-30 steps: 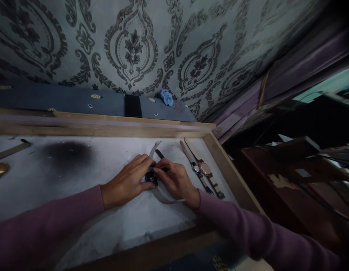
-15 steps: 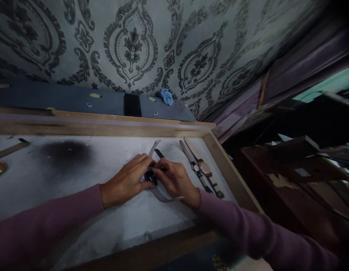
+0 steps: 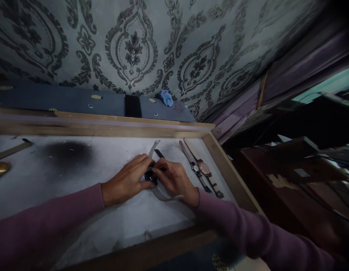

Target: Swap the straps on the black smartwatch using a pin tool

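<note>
A watch with a dark square face (image 3: pixel 150 177) and a pale grey strap is held over the white-bottomed wooden tray (image 3: pixel 123 222). My left hand (image 3: pixel 129 181) is closed on its left side, thumb at the lower edge of the face. Fingers of my right hand (image 3: pixel 174 178) pinch at the upper right edge of the watch; whatever lies between the fingertips is hidden. One strap end points up, the other curves below my right hand. A dark strip (image 3: pixel 159 153) lies just behind my right hand. Two watches, one small (image 3: pixel 195 168) and one rose-gold (image 3: pixel 204 168), lie to the right.
At the tray's left are a tan strap (image 3: pixel 12 149) and a gold-coloured object (image 3: pixel 1 169). Behind the tray's wooden rim, a black flat object (image 3: pixel 132 106) and a crumpled blue cloth (image 3: pixel 166 98) rest on blue fabric. A cluttered reddish-brown cabinet (image 3: pixel 261 177) stands right.
The view has shifted very slightly. Both hands keep nearly the same hold on the watch, with only a tiny movement of the right fingers.
</note>
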`<move>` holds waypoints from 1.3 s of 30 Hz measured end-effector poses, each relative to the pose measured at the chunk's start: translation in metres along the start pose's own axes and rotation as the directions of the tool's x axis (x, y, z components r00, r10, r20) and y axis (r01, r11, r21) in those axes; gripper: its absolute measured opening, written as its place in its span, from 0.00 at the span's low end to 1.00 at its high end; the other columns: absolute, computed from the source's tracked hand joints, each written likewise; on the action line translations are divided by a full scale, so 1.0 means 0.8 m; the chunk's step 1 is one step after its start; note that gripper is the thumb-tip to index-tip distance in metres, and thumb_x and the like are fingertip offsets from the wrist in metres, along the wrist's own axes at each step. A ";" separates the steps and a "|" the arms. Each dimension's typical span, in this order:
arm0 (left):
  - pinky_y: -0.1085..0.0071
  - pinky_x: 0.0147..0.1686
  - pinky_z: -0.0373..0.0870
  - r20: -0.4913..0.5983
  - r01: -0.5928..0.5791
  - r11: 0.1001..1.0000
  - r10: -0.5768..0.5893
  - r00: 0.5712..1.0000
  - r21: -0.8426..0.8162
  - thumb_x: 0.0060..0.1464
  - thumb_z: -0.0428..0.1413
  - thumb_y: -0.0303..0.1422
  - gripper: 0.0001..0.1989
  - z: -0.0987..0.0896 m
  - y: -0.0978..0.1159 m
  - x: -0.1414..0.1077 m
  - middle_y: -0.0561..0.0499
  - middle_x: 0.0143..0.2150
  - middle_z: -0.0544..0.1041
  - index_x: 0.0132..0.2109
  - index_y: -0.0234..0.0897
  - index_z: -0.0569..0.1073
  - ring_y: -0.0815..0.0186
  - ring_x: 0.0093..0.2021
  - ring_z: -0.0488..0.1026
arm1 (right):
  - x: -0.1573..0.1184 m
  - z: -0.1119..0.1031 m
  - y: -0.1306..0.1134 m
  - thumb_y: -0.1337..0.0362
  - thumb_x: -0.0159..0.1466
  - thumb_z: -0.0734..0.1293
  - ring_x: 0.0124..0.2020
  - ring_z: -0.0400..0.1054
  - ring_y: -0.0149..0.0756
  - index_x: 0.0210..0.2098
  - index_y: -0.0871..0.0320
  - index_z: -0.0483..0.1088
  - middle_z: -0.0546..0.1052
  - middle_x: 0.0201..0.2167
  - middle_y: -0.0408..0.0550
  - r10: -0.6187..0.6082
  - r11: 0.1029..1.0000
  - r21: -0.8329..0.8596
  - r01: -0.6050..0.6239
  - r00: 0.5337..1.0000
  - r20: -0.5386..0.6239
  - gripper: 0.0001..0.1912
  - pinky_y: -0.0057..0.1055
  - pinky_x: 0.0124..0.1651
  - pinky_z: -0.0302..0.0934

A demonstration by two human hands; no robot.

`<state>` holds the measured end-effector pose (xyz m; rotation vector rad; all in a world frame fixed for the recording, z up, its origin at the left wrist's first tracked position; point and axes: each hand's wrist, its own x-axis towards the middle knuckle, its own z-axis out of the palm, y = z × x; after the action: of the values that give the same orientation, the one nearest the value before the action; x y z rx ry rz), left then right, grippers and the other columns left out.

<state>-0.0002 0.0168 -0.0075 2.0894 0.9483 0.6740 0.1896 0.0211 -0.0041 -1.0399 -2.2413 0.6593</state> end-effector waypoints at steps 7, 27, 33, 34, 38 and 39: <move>0.63 0.42 0.64 0.015 0.013 1.000 -0.013 1.000 0.012 0.54 0.60 0.28 0.13 -0.001 0.000 0.000 0.50 0.41 0.67 0.43 0.38 0.64 0.59 0.44 0.65 | -0.002 0.000 0.003 0.63 0.67 0.61 0.23 0.68 0.29 0.32 0.56 0.65 0.75 0.24 0.43 0.060 0.997 0.055 -0.060 0.998 -0.002 0.07 0.28 0.29 0.60; 0.62 0.42 0.65 0.024 0.007 1.000 -0.007 1.000 -0.001 0.54 0.61 0.28 0.15 -0.001 -0.001 0.000 0.50 0.42 0.67 0.45 0.39 0.64 0.58 0.45 0.66 | -0.004 0.001 0.008 0.62 0.67 0.62 0.23 0.68 0.28 0.32 0.58 0.66 0.75 0.23 0.43 0.085 0.988 0.135 -0.079 0.996 -0.038 0.08 0.26 0.27 0.60; 0.63 0.42 0.65 0.011 0.009 1.000 -0.009 1.000 -0.007 0.54 0.61 0.28 0.15 0.000 -0.002 -0.001 0.50 0.42 0.67 0.45 0.39 0.64 0.59 0.44 0.66 | -0.003 0.000 0.007 0.63 0.67 0.62 0.22 0.67 0.28 0.32 0.58 0.66 0.74 0.23 0.43 0.089 0.987 0.134 -0.084 0.996 -0.032 0.08 0.26 0.27 0.59; 0.63 0.41 0.65 0.010 0.007 1.000 -0.006 1.000 -0.009 0.54 0.60 0.28 0.15 0.000 -0.002 -0.001 0.50 0.42 0.68 0.45 0.40 0.64 0.59 0.44 0.66 | -0.002 -0.001 0.006 0.63 0.67 0.62 0.22 0.67 0.28 0.32 0.58 0.66 0.74 0.23 0.42 0.080 0.989 0.124 -0.076 0.996 -0.029 0.08 0.26 0.27 0.59; 0.64 0.41 0.65 0.010 0.009 1.000 -0.009 1.000 -0.015 0.54 0.60 0.29 0.13 0.000 -0.001 -0.002 0.51 0.43 0.68 0.44 0.40 0.64 0.60 0.44 0.66 | 0.000 -0.003 0.003 0.63 0.67 0.62 0.23 0.66 0.29 0.31 0.57 0.65 0.73 0.23 0.42 0.038 0.997 0.069 -0.036 0.999 -0.023 0.08 0.27 0.27 0.57; 0.64 0.41 0.65 0.016 0.015 1.000 -0.014 1.000 -0.016 0.55 0.60 0.29 0.13 -0.001 0.000 -0.002 0.51 0.43 0.68 0.43 0.40 0.64 0.60 0.43 0.66 | 0.001 -0.004 0.002 0.64 0.67 0.61 0.23 0.66 0.29 0.31 0.57 0.65 0.73 0.23 0.42 0.029 0.998 0.048 -0.028 0.999 -0.021 0.08 0.27 0.27 0.57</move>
<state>-0.0013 0.0162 -0.0077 2.0686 0.9455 0.6552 0.1922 0.0233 -0.0027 -1.0521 -2.1858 0.7067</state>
